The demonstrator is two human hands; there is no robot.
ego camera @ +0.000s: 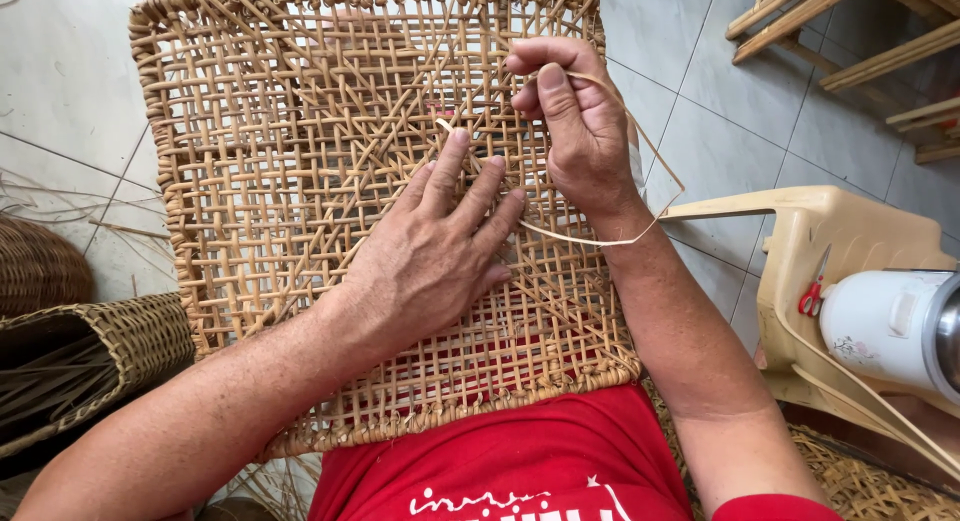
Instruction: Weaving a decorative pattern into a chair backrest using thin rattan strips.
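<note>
A square woven cane panel (270, 181) with an open lattice and a braided rim rests against my lap, over a red shirt. My left hand (440, 246) lies flat on the middle of the weave, fingers spread, index fingertip beside the free end of a thin cane strip (600, 239). My right hand (565, 116) is above it, thumb and fingers pinched on that strip, which loops out to the right and back under my wrist.
A woven basket (90, 356) holding loose cane strands sits at the left, another basket (35, 266) behind it. A beige plastic stool (810, 236) at the right carries red-handled scissors (812, 291) and a white pot (885, 321). Wooden frames (860, 41) stand at top right on grey floor tiles.
</note>
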